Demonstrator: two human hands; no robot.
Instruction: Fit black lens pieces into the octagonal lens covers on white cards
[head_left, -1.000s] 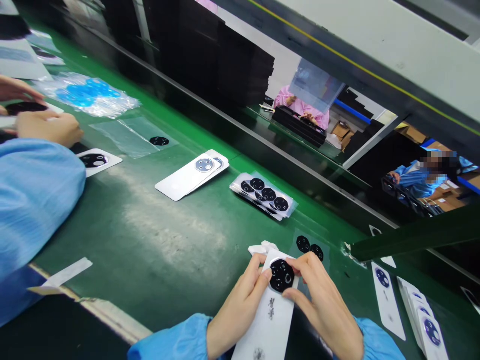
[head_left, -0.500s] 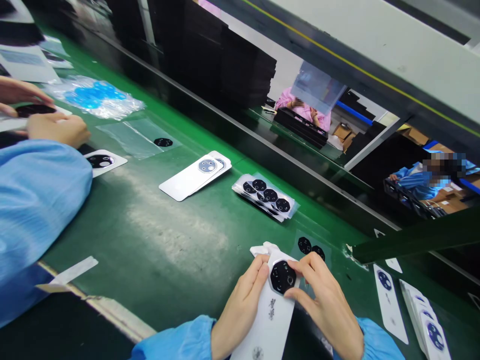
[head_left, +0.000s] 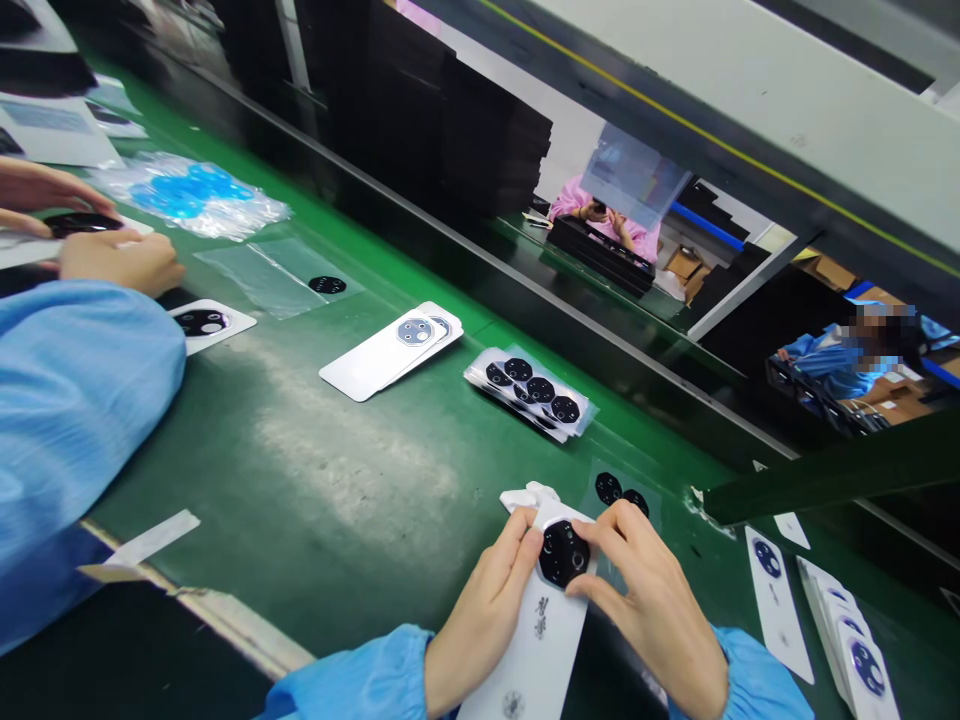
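Note:
A white phone back cover [head_left: 536,655], with dark printed characters and a round mark, is held tilted near the bottom middle. My left hand [head_left: 480,620] grips its left edge, thumb and fingers closed. At its upper end lies a black camera lens cover [head_left: 564,553] with small holes. Thumb and index finger of my right hand [head_left: 652,600] close on the right edge of this lens cover. Just behind my hands, two more black lens covers [head_left: 608,489] rest on a clear sheet. A crumpled white scrap [head_left: 529,496] shows beyond the phone back.
Stacked lens covers on film [head_left: 532,395] and white phone backs [head_left: 356,365] lie across the green bench. More phone backs [head_left: 847,630] are at right, beneath a dark slanting beam [head_left: 840,475]. A co-worker's sleeve [head_left: 90,400] and hands occupy the left, near blue-and-clear plastic [head_left: 191,190].
My hands keep their hold on the phone back and lens cover with barely any shift. At left, the co-worker's hands and the dark piece between them have moved slightly right.

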